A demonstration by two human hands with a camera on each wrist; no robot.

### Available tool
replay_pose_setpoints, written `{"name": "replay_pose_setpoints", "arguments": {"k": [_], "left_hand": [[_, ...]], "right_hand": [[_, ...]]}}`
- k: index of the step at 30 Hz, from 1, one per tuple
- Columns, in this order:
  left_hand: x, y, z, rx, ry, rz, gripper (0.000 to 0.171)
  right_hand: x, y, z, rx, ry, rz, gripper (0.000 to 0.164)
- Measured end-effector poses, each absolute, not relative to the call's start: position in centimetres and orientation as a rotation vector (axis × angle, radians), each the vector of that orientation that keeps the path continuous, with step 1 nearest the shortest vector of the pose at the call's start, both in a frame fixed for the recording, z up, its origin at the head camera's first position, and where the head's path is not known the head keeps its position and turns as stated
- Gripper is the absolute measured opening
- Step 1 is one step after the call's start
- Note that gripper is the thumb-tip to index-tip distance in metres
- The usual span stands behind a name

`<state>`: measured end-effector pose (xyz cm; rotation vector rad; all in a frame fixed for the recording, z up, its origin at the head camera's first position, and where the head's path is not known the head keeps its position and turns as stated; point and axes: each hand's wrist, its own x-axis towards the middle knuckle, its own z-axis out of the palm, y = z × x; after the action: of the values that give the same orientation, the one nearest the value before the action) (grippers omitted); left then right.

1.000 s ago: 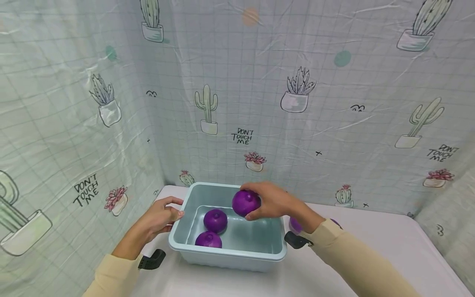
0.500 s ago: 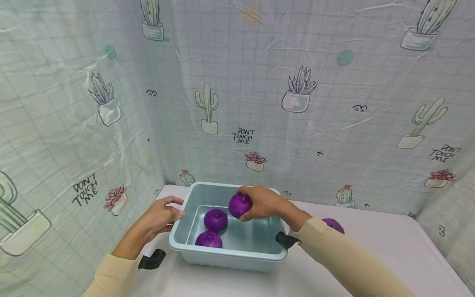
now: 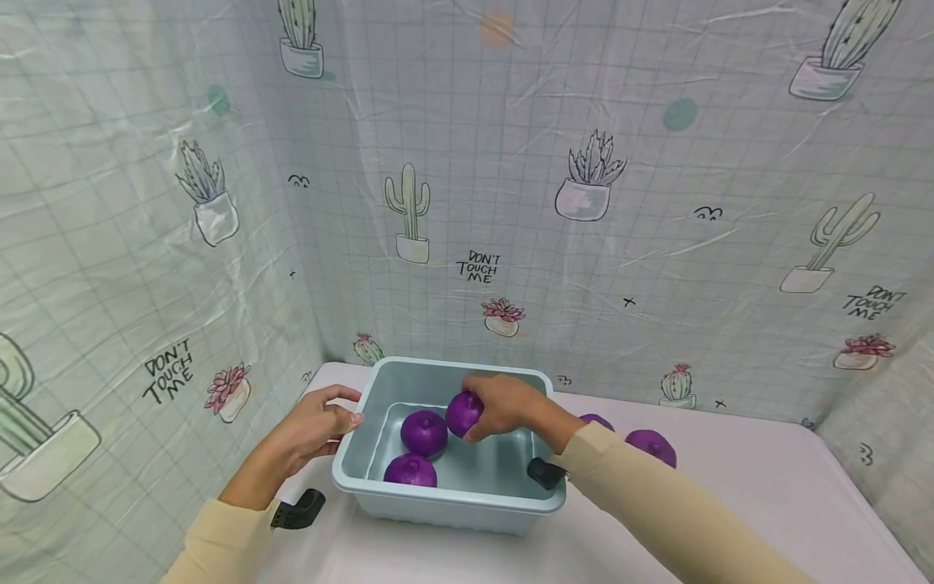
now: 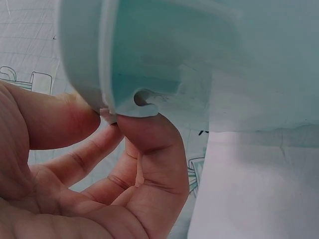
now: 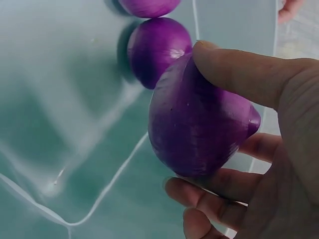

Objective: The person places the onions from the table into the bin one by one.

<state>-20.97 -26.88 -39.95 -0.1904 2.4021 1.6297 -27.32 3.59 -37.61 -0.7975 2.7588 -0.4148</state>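
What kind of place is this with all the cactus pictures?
Probably a small recording booth, not a kitchen: a cactus-print sheet is hung up as walls around a white table with just a blue tub and purple onions.

We count five purple onions [image 3: 424, 431], though a sleeve may hide more. Three are at one pale blue tub [image 3: 445, 500]; two lie on the table [image 3: 766, 495].
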Motion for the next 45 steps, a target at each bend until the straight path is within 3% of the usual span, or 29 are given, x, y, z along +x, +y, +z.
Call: {"name": "replay_pose_setpoints", "arguments": {"k": [19, 24, 28, 38, 45], "left_hand": [[-21.1, -26.2, -39.5, -0.187, 2.403, 1.615, 0.046], [-21.0, -26.1, -39.5, -0.184, 2.405, 1.609, 0.046], [-21.0, -26.1, -39.5, -0.183, 2.407, 1.601, 0.047], [-20.8, -26.7, -39.4, -0.189, 2.417, 1.599, 0.048], [-20.7, -26.5, -39.6, -0.192, 2.431, 1.582, 0.047]], "right_hand": [[-27.0, 3.0, -38.9, -0.679, 2.794, -0.094, 0.072], [-26.8, 3.1, -38.5, -0.640, 2.790, -0.069, 0.084], [-26.8, 3.8, -37.1, -0.647, 2.799, -0.132, 0.082], [-26.5, 8.2, -32.6, -0.780, 2.825, -0.361, 0.070], [-25.9, 14.3, -32.3, -0.726, 2.883, -0.509, 0.062]]}}
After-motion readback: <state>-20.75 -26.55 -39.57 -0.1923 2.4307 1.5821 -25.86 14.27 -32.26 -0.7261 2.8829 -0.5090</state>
